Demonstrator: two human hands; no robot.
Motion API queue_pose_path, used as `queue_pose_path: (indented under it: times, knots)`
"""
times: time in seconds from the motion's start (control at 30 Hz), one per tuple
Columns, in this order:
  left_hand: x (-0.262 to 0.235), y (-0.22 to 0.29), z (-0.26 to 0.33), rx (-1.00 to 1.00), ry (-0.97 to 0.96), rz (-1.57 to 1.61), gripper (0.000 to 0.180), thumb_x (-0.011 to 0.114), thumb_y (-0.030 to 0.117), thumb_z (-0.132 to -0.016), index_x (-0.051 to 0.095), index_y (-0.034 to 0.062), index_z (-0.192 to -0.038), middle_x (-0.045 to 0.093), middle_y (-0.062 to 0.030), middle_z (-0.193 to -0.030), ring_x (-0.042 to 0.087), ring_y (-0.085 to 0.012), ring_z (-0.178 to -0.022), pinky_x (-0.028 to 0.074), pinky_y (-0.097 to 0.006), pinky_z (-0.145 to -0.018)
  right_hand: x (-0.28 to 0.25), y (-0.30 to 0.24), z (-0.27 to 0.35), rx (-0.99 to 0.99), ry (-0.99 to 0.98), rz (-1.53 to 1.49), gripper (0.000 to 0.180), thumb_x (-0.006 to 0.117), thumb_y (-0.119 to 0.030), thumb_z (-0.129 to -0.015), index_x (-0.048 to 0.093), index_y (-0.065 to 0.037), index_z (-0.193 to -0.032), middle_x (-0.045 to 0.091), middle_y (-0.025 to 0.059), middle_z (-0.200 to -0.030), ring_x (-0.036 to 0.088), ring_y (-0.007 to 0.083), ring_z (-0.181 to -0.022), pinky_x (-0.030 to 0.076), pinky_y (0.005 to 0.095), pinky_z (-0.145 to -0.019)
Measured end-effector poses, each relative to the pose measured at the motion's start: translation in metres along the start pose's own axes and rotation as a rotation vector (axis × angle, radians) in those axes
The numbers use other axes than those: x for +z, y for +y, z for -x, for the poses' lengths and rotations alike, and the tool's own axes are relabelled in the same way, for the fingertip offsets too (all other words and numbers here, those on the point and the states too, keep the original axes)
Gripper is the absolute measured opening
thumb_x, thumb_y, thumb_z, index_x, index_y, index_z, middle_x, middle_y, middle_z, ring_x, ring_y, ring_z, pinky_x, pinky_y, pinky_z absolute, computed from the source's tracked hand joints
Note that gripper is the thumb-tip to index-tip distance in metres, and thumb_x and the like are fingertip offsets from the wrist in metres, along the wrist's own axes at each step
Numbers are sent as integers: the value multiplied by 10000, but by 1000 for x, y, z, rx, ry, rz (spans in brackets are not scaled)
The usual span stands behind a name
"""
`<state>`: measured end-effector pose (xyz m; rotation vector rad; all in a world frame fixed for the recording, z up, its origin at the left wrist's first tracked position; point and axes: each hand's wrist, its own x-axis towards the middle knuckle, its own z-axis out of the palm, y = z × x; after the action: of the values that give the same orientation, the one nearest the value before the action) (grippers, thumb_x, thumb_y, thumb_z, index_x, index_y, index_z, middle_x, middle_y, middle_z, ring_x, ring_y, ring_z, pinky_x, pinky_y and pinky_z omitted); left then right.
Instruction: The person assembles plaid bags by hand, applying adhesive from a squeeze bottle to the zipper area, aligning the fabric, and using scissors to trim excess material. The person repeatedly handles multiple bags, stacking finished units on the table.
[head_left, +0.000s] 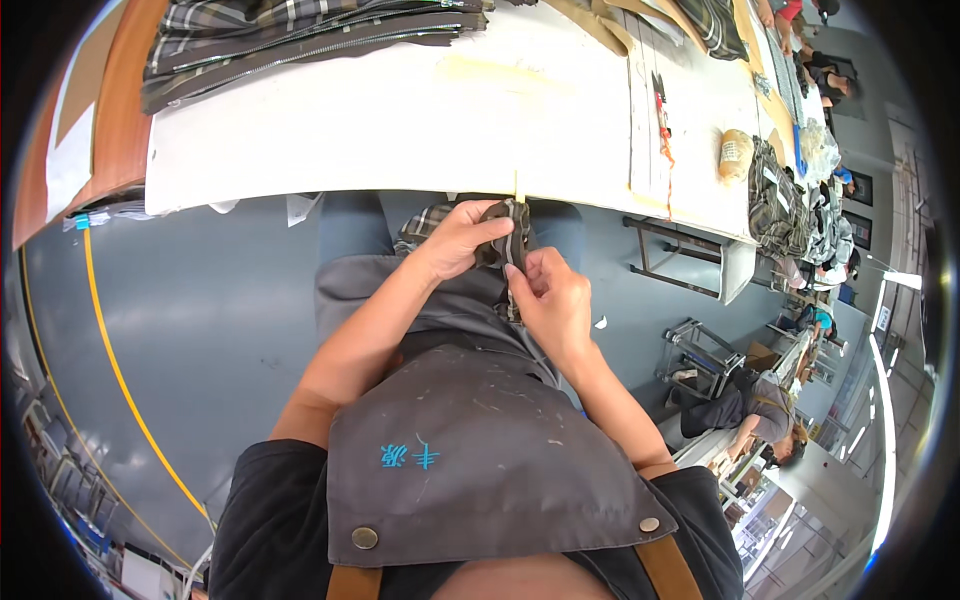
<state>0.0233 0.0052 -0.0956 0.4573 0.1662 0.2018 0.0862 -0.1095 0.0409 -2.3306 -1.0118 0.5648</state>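
In front of my lap, just below the white table's near edge, I hold a dark plaid fabric piece (515, 250) with a narrow pale strip along it that looks like a zipper. My left hand (460, 242) pinches its upper part between thumb and fingers. Lower down, my right hand (552, 298) has its thumb and curled fingers closed on the edge of the same piece. Part of the plaid cloth hangs by my lap, and more of it shows beyond my left wrist. My palms hide some of the fabric.
On the white table (400, 130) lies a stack of plaid zippered pieces (300, 45) at far left. A thread cone (736, 155) and plaid garments (778, 205) are at right. A metal-framed stand (700, 350) is on the floor. A co-worker (765, 415) sits at far right.
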Motion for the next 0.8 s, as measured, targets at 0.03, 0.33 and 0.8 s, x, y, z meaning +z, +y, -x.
queue_pose_path:
  times: [0.03, 0.33, 0.8]
  knots:
    - [1, -2, -1, 17, 9, 34, 277, 646, 257, -897, 628, 6, -1013, 651, -101, -975, 626, -191, -905, 499, -322, -842, 0, -1, 1, 1, -2, 13, 183, 701, -79, -805, 532, -28, -758, 613, 89, -596, 618, 190, -504, 482, 301, -492]
    - [14, -19, -3, 92, 28, 294, 142, 584, 181, -946, 593, 46, -989, 657, -74, -856, 639, -143, -781, 534, -281, -711, 9, 1, 5, -68, -6, 49, 147, 681, -69, -843, 554, 5, -836, 593, 47, -610, 555, 85, -506, 456, 238, -485]
    - [26, -13, 2, 81, 168, 300, 140, 598, 176, -939, 592, 75, -1036, 634, -3, -920, 622, -104, -807, 548, -292, -723, -2, -5, -32, 159, 74, -352, 89, 646, -65, -862, 643, 9, -913, 662, 47, -713, 602, 69, -592, 485, 224, -553]
